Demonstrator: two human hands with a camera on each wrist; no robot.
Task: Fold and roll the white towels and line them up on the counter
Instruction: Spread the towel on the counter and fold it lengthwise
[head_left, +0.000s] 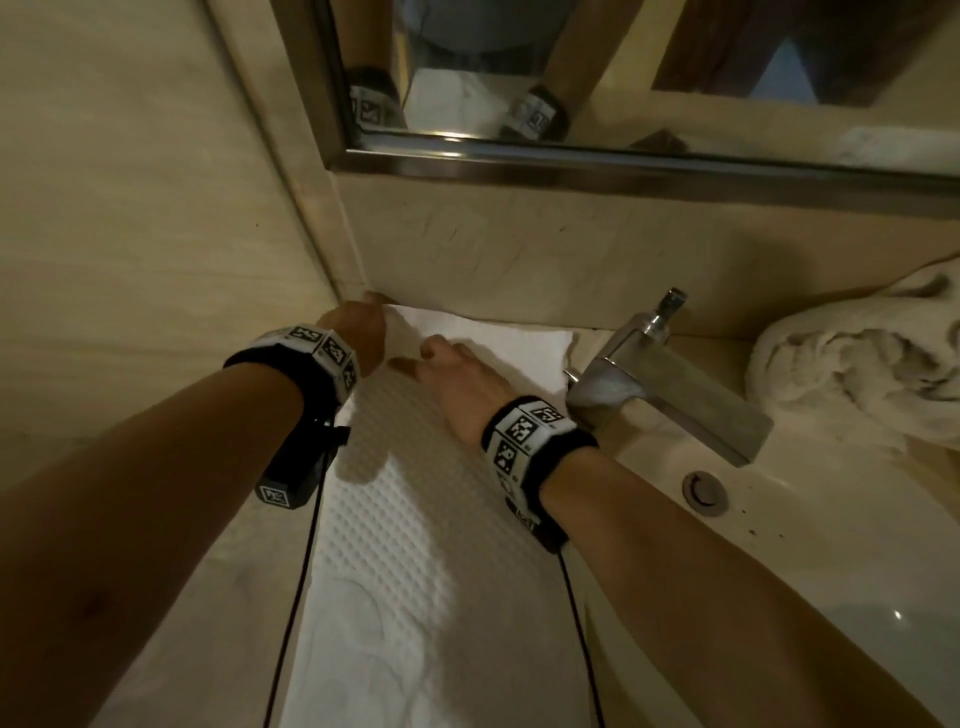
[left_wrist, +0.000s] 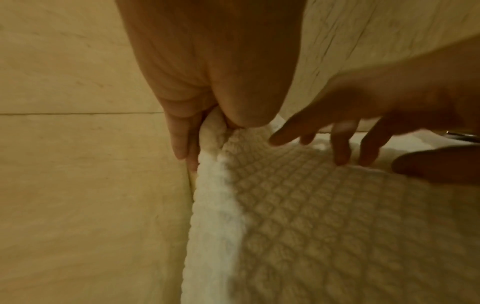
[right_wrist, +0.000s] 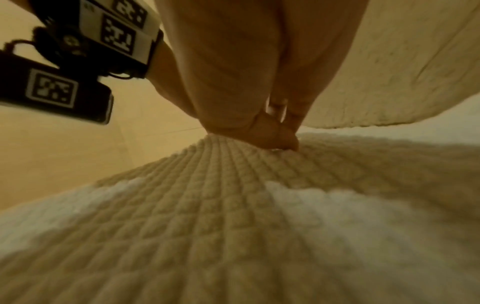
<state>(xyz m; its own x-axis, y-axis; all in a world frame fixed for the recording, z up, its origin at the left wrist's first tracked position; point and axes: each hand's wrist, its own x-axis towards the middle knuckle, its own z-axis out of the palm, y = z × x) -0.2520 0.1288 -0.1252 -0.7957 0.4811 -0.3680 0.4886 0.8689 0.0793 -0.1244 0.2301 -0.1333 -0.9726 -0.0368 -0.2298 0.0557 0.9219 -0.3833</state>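
A white waffle-weave towel (head_left: 415, 519) lies flat and lengthwise on the counter, running from the near edge to the back wall. My left hand (head_left: 366, 325) is at its far left corner, by the wall. In the left wrist view, the thumb and fingers of that left hand (left_wrist: 215, 127) pinch the towel's edge (left_wrist: 210, 164). My right hand (head_left: 452, 369) rests on the towel's far end, its spread fingers (left_wrist: 340, 150) touching the cloth. The right wrist view shows its fingertips (right_wrist: 280, 139) pressing down on the towel (right_wrist: 233, 226).
A chrome faucet (head_left: 670, 379) stands just right of the towel's far end, above the sink basin (head_left: 779, 545). A crumpled white towel (head_left: 857, 364) lies on the counter at the far right. Walls close off the left and back, with a mirror (head_left: 571, 78) above.
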